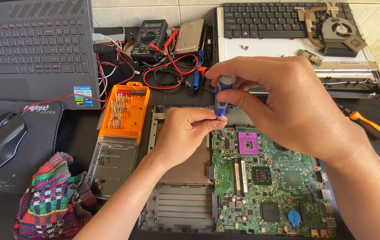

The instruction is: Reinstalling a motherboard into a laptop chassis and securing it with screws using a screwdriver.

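Note:
My right hand [283, 102] grips the blue handle of a small screwdriver [221, 98], held upright over the top left corner of a green motherboard [270, 178]. My left hand [185, 133] pinches the screwdriver's lower shaft with thumb and fingertips, right at the board's edge. The tip is hidden by my fingers. The motherboard lies in the right half of an opened grey laptop base [176, 209].
An orange screwdriver bit case [125, 109] with its clear lid open lies left of the base. A grey laptop [34, 49], a black mouse [1, 138], a striped cloth [52, 195], a multimeter [150, 38] with red leads, a detached keyboard [265, 20], a cooling fan [339, 29] and an orange-handled tool [370, 126] surround the work.

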